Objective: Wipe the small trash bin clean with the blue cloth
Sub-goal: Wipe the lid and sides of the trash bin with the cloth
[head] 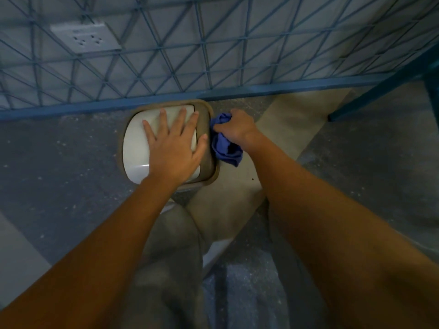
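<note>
Legs: person's trousers [171, 245] at near centre, above the floor [71, 148].
Floor: grey and speckled; a pale strip [280, 129] runs diagonally on the right, from near the bin toward the far right.
Bin: small bin [209, 138] on the floor at centre, seen from above; brown rim around a white lid [137, 148].
Left hand: left hand [173, 148] lies palm down on the lid, fingers [161, 122] spread flat and pointing far; the thumb reaches the rim on the right.
Cloth: blue cloth [225, 143] bunched against the bin's right side, touching the rim's outer edge; a loose end hangs toward the near side.
Right hand: right hand [237, 127] just right of the bin, fingers curled tight around the cloth's top.
Frame: blue metal frame with wire mesh [213, 55] stands just beyond the bin, across the whole far side; a blue leg [370, 96] slants down at far right.
Wall: pale wall behind the mesh, with a white socket plate [85, 39] at far left.
</note>
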Available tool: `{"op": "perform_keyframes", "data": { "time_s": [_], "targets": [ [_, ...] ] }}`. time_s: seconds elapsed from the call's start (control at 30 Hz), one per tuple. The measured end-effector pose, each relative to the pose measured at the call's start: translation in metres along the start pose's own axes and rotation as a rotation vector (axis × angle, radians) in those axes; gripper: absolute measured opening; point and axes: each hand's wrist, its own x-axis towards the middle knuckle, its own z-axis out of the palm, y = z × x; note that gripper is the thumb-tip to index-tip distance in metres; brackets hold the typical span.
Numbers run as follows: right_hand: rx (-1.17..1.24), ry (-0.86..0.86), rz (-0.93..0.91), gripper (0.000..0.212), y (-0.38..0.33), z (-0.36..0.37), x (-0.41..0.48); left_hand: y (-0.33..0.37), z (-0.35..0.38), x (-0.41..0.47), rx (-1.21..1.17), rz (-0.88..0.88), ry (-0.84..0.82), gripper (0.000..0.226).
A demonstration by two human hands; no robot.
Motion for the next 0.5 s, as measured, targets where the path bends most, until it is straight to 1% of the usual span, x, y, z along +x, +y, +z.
{"op": "perform_keyframes", "data": {
  "time_s": [0.13,0.23,0.37,0.5],
  "targets": [
    [-0.074,0.021,0.021,0.044,0.003,0.006,0.012,-0.001,0.006,0.000,0.000,-0.009,0.054,0.072],
    [-0.089,0.034,0.000,0.040,-0.006,0.005,0.023,0.000,0.007,0.002,-0.005,-0.030,0.069,0.069],
    [-0.140,0.082,-0.053,0.045,-0.027,0.001,0.039,0.002,0.008,0.000,-0.001,-0.030,0.087,0.068],
    [-0.225,0.038,-0.073,0.050,-0.032,-0.001,0.041,0.002,0.008,0.002,-0.003,-0.038,0.095,0.067]
  ]
}}
